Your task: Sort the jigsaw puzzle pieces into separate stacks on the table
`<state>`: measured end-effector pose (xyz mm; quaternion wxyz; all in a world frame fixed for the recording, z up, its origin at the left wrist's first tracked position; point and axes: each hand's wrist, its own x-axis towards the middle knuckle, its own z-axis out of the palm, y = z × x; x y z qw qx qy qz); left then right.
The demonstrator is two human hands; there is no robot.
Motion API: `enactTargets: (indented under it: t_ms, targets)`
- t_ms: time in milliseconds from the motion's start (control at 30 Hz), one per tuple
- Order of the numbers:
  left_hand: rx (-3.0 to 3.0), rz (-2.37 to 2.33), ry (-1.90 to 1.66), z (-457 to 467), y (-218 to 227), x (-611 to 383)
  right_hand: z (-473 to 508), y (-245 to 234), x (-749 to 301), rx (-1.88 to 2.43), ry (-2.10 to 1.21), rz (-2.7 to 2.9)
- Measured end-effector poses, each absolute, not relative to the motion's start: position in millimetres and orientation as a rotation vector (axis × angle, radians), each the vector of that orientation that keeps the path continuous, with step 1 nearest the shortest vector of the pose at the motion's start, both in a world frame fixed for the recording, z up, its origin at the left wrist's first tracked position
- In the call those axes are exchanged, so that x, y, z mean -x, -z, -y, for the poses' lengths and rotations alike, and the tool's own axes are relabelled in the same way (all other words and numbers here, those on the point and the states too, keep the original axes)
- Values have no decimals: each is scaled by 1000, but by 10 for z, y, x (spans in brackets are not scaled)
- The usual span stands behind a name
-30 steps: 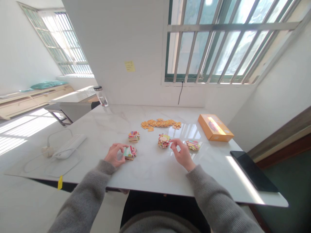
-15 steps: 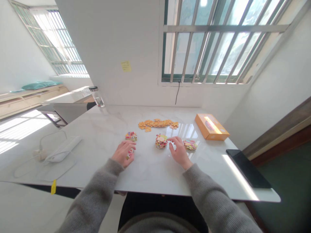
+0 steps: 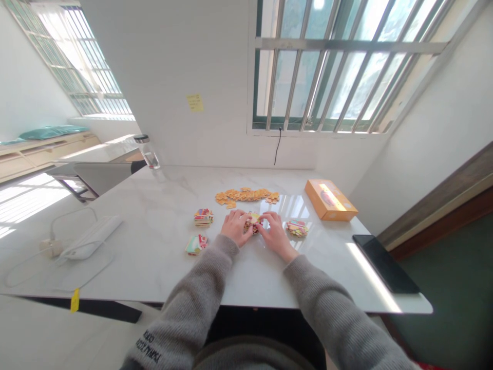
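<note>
Both hands are at the middle stack of puzzle pieces (image 3: 253, 219) on the white table. My left hand (image 3: 235, 227) has its curled fingers against the left side of that stack. From the right, the fingers of my right hand (image 3: 276, 235) close in on its other side, so the pieces sit between the two hands. The hands partly cover the stack. To the left stand two more piles, a far pile (image 3: 203, 217) and a nearer pile (image 3: 197, 244). Another pile of colourful pieces (image 3: 297, 228) lies right of my right hand.
A row of orange pieces (image 3: 246, 195) stretches behind the stacks. At the right are an orange box (image 3: 330, 200) and a dark tablet-like slab (image 3: 385, 263). A white power strip (image 3: 92, 236) with cords lies left, and a clear bottle (image 3: 148, 153) stands at the far left edge.
My left hand has left the near left pile, uncovering it, and moved right to the middle stack. My right hand has shifted slightly left, onto the same stack. The view has turned a little.
</note>
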<state>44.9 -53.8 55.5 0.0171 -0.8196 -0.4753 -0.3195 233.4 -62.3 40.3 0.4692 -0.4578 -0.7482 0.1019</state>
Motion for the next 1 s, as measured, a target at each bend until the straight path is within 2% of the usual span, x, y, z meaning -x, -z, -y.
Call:
enactTargets:
  t_ms: [267, 467, 667, 1000]
  targets:
    - [2576, 1421, 1106, 544, -451, -422, 629, -422, -2334, 1092, -127, 1851]
    - [2539, 1281, 1430, 568, -441, -406, 753, -518, -2346, 969, 18, 1775]
    - [2520, 1133, 1633, 612, -492, -402, 851, -564, -2344, 952, -11, 1732]
    - [2559, 1180, 1886, 642, -552, -445, 915, -539, -2263, 950, -198, 1756]
